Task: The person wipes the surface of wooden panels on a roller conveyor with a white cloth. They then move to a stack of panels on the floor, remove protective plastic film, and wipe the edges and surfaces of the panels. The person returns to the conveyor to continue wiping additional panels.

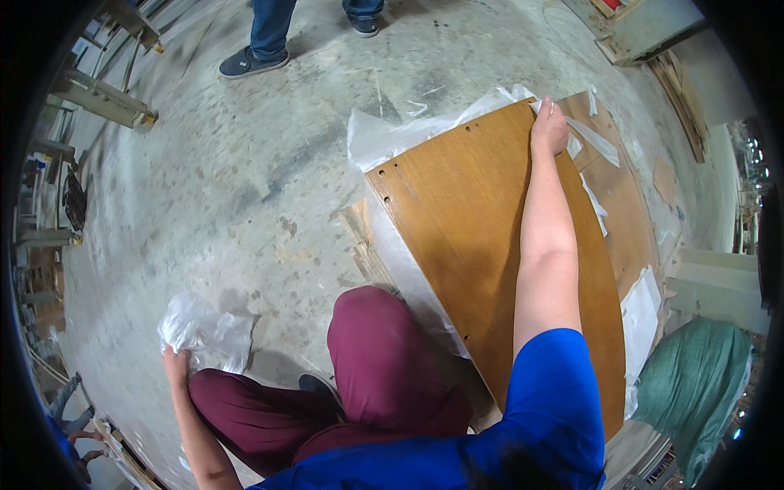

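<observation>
A brown wooden panel [465, 212] with small drilled holes along its edges lies to my right, over white wrapping sheet [377, 140]. At the panel's far right corner, my right hand [550, 131] is closed on the edge. A bit of the white sheet shows at its fingertips, and the undersides of the fingers are hidden. Out to the left, beside my bent knee, my left hand [175, 365] grips a crumpled bunch of thin white plastic film [208, 328]. That film hangs just over the concrete floor.
Brown cardboard [608, 175] with torn white scraps lies under and beside the panel. A green woven sack [694, 380] stands at the right. Another person's shoes [255, 62] are on the floor ahead. Metal frames [106, 98] line the left side.
</observation>
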The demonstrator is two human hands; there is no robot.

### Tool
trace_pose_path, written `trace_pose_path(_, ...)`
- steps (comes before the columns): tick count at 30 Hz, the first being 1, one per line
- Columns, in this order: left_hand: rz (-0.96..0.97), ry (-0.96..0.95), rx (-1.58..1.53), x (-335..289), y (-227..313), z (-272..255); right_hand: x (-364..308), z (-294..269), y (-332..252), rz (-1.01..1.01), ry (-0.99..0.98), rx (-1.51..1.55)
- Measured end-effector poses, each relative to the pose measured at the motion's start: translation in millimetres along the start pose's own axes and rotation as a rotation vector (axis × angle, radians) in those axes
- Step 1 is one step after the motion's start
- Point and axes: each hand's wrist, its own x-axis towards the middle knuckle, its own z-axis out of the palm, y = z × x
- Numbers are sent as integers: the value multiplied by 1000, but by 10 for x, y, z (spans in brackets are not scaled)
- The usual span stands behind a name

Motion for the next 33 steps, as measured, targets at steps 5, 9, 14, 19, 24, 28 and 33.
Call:
trace_pose_path(5,-25,-11,-15,34,-100,14,-133,0,-48,-61,37,-1)
trace_pose_path(9,-59,18,-57,65,-121,85,-306,-18,-128,-112,41,68)
trace_pose_path(14,-69,-22,-78,176,-125,138,-573,-35,-246,-123,-19,121)
trace_pose_path(19,-56,-77,-80,228,-22,191,-814,-115,-342,-147,-53,183)
trace_pose_path(24,-19,-91,-160,294,84,263,-1054,-146,-397,-167,-98,192)
trace_pose_path(28,-38,-92,-173,278,207,309,-1124,-209,-449,-159,-109,203)
trace_pose_path(33,15,-121,-243,307,220,308,-1162,-213,-476,-160,-101,176)
